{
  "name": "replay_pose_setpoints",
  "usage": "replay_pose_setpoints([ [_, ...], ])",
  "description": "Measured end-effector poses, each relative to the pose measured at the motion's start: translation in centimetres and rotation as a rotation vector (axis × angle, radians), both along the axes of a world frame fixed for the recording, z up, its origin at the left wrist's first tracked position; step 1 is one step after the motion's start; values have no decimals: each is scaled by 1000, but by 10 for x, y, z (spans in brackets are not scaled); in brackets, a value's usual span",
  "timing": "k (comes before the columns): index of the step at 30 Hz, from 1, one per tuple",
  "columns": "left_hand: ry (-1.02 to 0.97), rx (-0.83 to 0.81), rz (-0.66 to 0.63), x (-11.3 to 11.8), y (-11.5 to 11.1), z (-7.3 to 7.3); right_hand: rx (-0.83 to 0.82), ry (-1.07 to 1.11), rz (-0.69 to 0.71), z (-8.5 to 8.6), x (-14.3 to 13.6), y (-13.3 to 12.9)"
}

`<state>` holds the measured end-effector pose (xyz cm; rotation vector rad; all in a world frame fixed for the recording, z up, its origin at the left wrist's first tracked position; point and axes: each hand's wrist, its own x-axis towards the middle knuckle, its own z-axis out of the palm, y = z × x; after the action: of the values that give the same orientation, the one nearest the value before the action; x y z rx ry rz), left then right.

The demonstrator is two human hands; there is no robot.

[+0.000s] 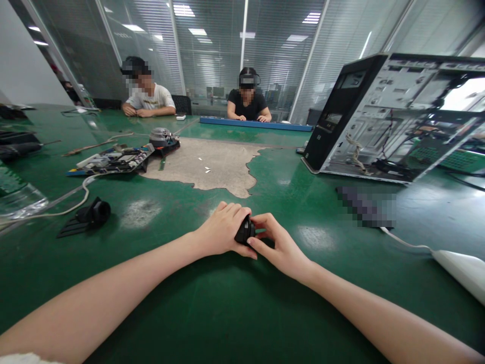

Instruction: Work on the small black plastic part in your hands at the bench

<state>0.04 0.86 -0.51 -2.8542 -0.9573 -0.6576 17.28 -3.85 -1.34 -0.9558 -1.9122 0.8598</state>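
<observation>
A small black plastic part is held between my two hands above the green table. My left hand wraps round its left side, with the fingers over the top and the thumb below. From the right, the thumb and forefinger of my right hand pinch its other side. The part's left portion is hidden by my left hand. Another black part with a round, ring-like end lies on the table to the left.
Beyond my hands lies a torn brown sheet. A circuit board and a fan-like part sit at the left. An open computer case stands at the right, near a white cabled object. Two people sit across the table.
</observation>
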Motion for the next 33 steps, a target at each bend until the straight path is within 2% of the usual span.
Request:
replay_pose_setpoints([
  [5, 0, -1, -1, 0, -1, 1, 94, -3, -2, 1, 1, -1],
  [13, 3, -8, 8, 1, 0, 1, -5, -5, -24, 0, -1, 1],
  [20, 8, 2, 8, 1, -2, 2, 85, -7, 3, 1, 1, -1],
  [29, 8, -11, 10, 0, 0, 2, 18, -6, -19, 0, -1, 0],
  [33, 0, -2, 5, 0, 0, 1, 95, -12, -9, 1, 0, -3],
])
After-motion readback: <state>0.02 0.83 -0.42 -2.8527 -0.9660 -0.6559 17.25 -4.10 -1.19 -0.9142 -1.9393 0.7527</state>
